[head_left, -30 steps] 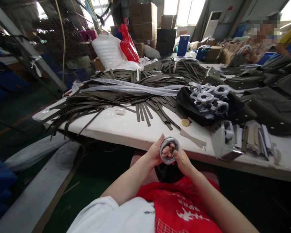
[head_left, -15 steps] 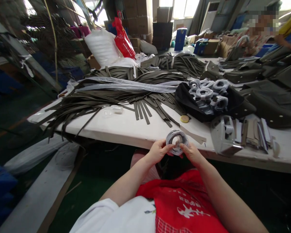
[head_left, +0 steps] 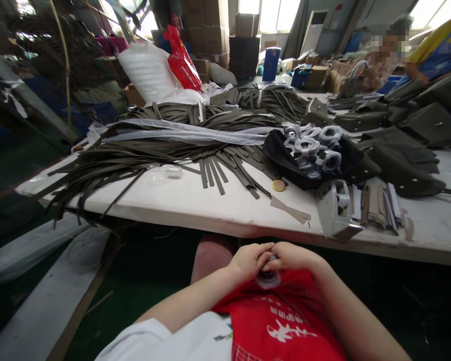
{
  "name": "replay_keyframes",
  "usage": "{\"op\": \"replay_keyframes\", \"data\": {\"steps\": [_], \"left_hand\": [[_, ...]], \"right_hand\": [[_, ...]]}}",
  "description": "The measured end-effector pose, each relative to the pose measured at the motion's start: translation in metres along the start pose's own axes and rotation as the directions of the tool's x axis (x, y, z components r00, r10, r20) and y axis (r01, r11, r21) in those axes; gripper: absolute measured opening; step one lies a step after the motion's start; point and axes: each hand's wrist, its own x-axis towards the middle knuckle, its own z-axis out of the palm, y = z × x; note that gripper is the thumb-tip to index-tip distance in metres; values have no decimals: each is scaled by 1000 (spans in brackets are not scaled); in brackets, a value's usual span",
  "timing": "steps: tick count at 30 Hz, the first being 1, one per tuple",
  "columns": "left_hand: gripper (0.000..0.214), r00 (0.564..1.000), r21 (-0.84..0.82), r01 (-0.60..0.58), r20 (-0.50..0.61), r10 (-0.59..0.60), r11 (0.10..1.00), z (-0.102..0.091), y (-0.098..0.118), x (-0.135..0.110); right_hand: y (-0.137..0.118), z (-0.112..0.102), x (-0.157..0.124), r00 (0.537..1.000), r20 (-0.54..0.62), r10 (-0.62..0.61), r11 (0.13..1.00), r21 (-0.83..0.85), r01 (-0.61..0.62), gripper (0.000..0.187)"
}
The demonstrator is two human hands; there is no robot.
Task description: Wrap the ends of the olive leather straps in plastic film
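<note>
A person in a red apron [head_left: 255, 321] bends both hands over a wrapped coil [head_left: 269, 281] held low before the apron, just off the near edge of a white table [head_left: 236, 213]. The left hand [head_left: 250, 260] and right hand [head_left: 291, 254] meet at the top of the coil, fingers curled and gripping it, though the knuckles hide exactly how each fingertip sits. On the table, dark strips [head_left: 143, 150] fan across the left and middle, with a yellow disc [head_left: 278, 185] at their right. Farther right, more wrapped coils [head_left: 307, 146] lie heaped on black cloth [head_left: 280, 158]; nearer, a pale dispenser-like stand [head_left: 332, 213] sits beside upright cards [head_left: 375, 204]. Dark green-gray bags [head_left: 402, 168] cover the right side, and two co-workers stand at the far right.
</note>
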Motion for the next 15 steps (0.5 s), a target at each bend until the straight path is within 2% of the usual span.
{"op": "replay_keyframes", "data": {"steps": [2, 3, 4, 5, 6, 7, 8, 9, 10, 12, 15], "left_hand": [[37, 998, -15, 52, -22, -53, 999, 12, -11, -11], [37, 997, -4, 77, -18, -77, 997, 16, -16, -16], [36, 995, 20, 102, -2, -102, 995, 19, -20, -22], [36, 991, 51, 127, 22, -129, 991, 21, -23, -26], [36, 986, 82, 152, 48, -157, 985, 21, -25, -29], [36, 980, 110, 174, 75, -183, 979, 21, -25, -31], [37, 974, 133, 189, 103, -203, 973, 20, -25, -32], [37, 967, 154, 199, 130, -219, 968, 19, -24, -32], [37, 961, 174, 205, 151, -232, 963, 17, -23, -32], [38, 951, 204, 217, 175, -254, 955, 14, -20, -29], [38, 939, 196, 252, 187, -288, 948, 11, -18, -27]], "right_hand": [[5, -3, -1, 995, 89, 37, 999, 6, -37, 37], [9, -8, -1, 997, 61, 44, 999, -5, -44, 38], [14, -15, 0, 997, -47, 56, 997, -48, -58, 37], [20, -22, 1, 975, -209, 68, 988, -122, -95, 34], [27, -30, 3, 918, -389, 70, 964, -209, -162, 32], [35, -39, 6, 836, -546, 61, 926, -282, -251, 30], [43, -46, 9, 755, -654, 48, 882, -327, -339, 30], [50, -52, 11, 697, -715, 44, 843, -348, -410, 31], [57, -57, 13, 667, -744, 46, 817, -356, -453, 31], [68, -63, 16, 662, -748, 41, 786, -385, -484, 30], [77, -68, 17, 687, -726, 19, 751, -444, -489, 25]]}}
